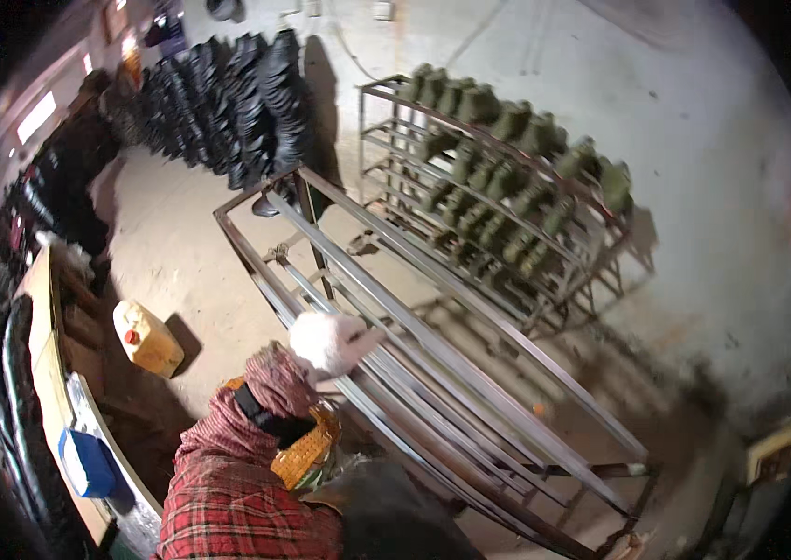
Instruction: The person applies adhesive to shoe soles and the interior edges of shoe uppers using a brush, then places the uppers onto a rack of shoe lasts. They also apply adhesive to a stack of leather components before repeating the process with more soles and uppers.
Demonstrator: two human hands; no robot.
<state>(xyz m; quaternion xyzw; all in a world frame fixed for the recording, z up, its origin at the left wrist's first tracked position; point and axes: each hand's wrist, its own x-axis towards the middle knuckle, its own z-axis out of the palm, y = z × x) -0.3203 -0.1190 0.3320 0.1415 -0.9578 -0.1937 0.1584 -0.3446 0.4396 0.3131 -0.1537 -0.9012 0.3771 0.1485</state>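
- Now the left hand (330, 341), in a white fuzzy glove, is down on the near-left end of the long metal frame (433, 373), fingers curled over one of its rails; how tight the hold is cannot be told under the glove.
- Left forearm comes up from the lower edge in a red plaid sleeve (228, 485), with a dark strap (270, 420) around the wrist.
- Just below that wrist sits an orange woven basket (307, 453), partly hidden by the arm.
- Right hand: not in the picture, so nothing to say of its state.
- That metal frame is a long open rack of grey bars, lying tilted across the floor from the far left, by the black stacks, down to the near right.
- Beyond it, against the far wall, stands a metal shelf rack (507, 196) loaded with rows of dull green boots (489, 177), toes pointing outward.
- Far left, a thick row of black boots (228, 103) leans along the wall.
- Another person (78, 168) in dark clothes stands at far left, beside that black row, well apart from the gloved hand.
- On the floor to the left of the frame is a yellow plastic jerrycan (146, 338) with a red cap, tilted.
- Down the left edge runs a wooden table (46, 373), with a blue container (88, 462) at its near end.
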